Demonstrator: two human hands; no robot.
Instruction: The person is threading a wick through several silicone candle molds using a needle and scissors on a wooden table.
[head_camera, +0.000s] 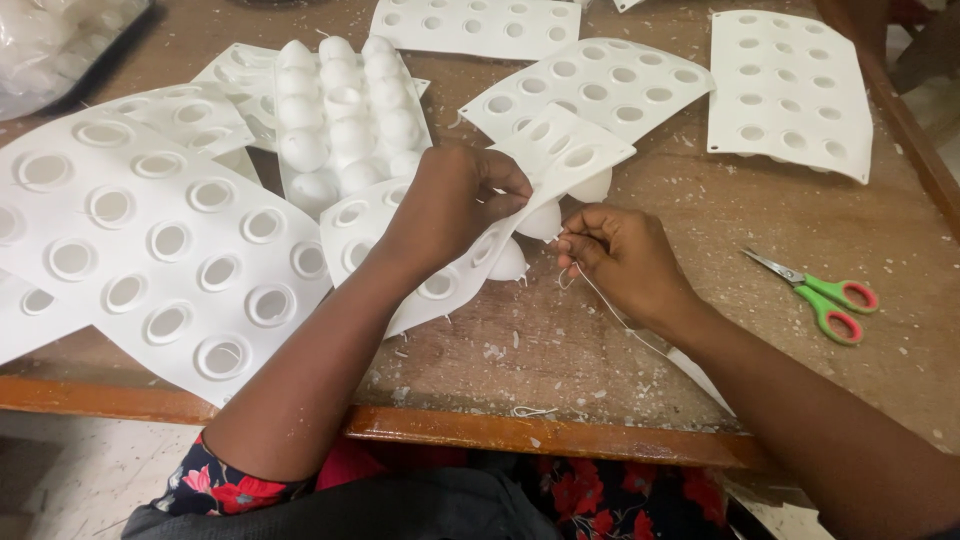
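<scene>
My left hand (450, 205) grips a white silicone mould sheet (560, 160) with round cavities, tilted up off the wooden table (560, 350). Its domed cups show underneath at the lifted edge. My right hand (625, 260) pinches a thin white string (610, 300) right beside one of those domes (545, 220). The string trails back along my right forearm. Both hands are close together near the table's middle.
Several more white mould sheets lie around: a large one (150, 240) at the left, one turned dome-side up (345, 110) behind, others at the back (480, 25) and right (790, 90). Green-handled scissors (825, 295) rest at the right. White crumbs litter the table.
</scene>
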